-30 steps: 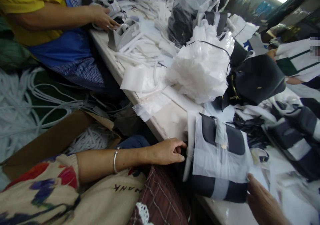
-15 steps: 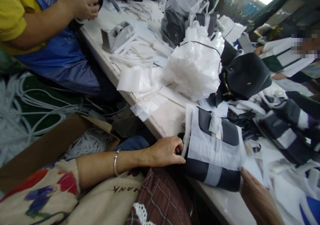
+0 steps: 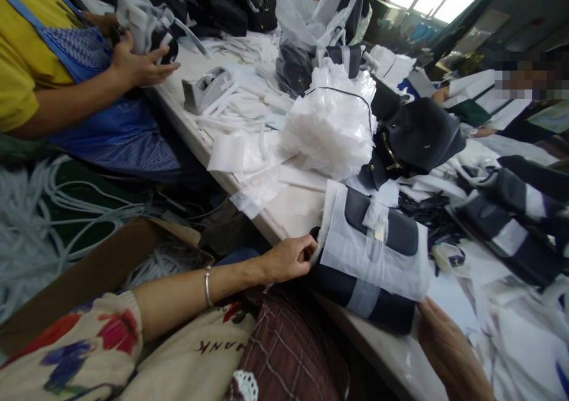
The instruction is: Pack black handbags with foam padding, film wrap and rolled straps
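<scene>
Head view. Black bag with white translucent sheet wrapping (image 3: 377,241): at the white bench's (image 3: 297,211) near edge. Left hand (image 3: 288,258): fingers curled narrow, pinching the bag's left edge. Right hand (image 3: 448,341): fingertips at its near right corner; whether they grip, cannot tell. Bundle of crinkled white plastic sheets, dark cord around (image 3: 331,122): beyond the bag. Grey tape dispenser (image 3: 208,89): by the same edge, farther left.
</scene>
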The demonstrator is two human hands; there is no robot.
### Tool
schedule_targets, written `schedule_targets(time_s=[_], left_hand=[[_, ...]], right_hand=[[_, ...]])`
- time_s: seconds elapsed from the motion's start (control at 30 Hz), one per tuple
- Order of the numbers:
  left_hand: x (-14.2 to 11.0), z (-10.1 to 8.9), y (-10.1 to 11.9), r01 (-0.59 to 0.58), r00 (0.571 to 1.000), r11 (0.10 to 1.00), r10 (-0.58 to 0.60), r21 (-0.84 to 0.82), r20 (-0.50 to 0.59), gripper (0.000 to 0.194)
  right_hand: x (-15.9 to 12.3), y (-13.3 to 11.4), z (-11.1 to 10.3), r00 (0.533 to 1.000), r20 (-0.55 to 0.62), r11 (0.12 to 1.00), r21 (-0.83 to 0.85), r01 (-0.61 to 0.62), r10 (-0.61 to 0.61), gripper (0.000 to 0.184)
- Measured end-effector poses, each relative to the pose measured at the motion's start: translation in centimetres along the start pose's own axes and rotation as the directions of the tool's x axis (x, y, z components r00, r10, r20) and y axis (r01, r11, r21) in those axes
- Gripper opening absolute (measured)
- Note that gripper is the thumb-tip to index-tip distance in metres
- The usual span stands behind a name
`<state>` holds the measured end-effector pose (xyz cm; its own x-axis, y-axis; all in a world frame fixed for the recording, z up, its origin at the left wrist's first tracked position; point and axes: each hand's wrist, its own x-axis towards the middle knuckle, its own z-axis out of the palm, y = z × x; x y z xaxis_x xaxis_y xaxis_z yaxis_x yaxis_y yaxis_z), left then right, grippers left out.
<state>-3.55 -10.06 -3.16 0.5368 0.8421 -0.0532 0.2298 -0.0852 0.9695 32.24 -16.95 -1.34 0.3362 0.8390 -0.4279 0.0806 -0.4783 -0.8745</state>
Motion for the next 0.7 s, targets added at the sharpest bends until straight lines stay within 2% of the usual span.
schedule_targets(time_s=[0.1,0.17,0.23,0.37,0.5,0.57,0.63,0.7], left_hand=[[0.5,-0.5,-1.0,-0.233,0.971,0.948,0.240,0.217,-0.007,0.023],[0.9,-1.1,-1.5,-0.377,0.925,0.891,0.376,0.253,0.053,0.022],[1.3,-1.6,-1.8,-0.433,0.901,0.872,0.417,0.227,0.115,0.021],[1.3,-1.7,-2.1,-0.407,0.912,0.891,0.386,0.200,0.137,0.023],[0.3,-0.9,-1.8,-0.354,0.933,0.891,0.359,0.283,0.037,0.030],[-0.3,-0.8,-1.3,-0.336,0.935,0.893,0.354,0.300,-0.004,0.027],[-0.7,-0.7,-0.7,-0.327,0.938,0.906,0.345,0.270,-0.021,0.020],[-0.8,-0.7,-0.4,-0.319,0.942,0.919,0.335,0.232,-0.030,0.018]], right_hand=[[0.7,0.2,-0.4,0.999,-0.026,0.997,0.054,-0.046,0.047,0.029],[1.1,0.3,-0.7,0.998,-0.021,0.998,0.042,-0.056,0.057,0.029],[1.2,0.3,-0.8,0.999,0.004,0.999,0.002,-0.054,0.054,0.029],[1.1,0.5,-1.0,0.999,0.021,0.997,-0.076,-0.025,0.027,0.025],[1.0,0.5,-0.7,0.999,-0.024,0.994,-0.099,-0.035,0.033,0.024],[1.0,0.5,-0.5,0.999,-0.041,0.991,-0.131,-0.028,0.023,0.028],[1.0,0.5,-0.5,0.999,-0.038,0.977,-0.213,0.020,-0.029,0.032],[0.7,0.5,-0.8,0.990,-0.038,0.932,-0.344,0.113,-0.134,0.032]])
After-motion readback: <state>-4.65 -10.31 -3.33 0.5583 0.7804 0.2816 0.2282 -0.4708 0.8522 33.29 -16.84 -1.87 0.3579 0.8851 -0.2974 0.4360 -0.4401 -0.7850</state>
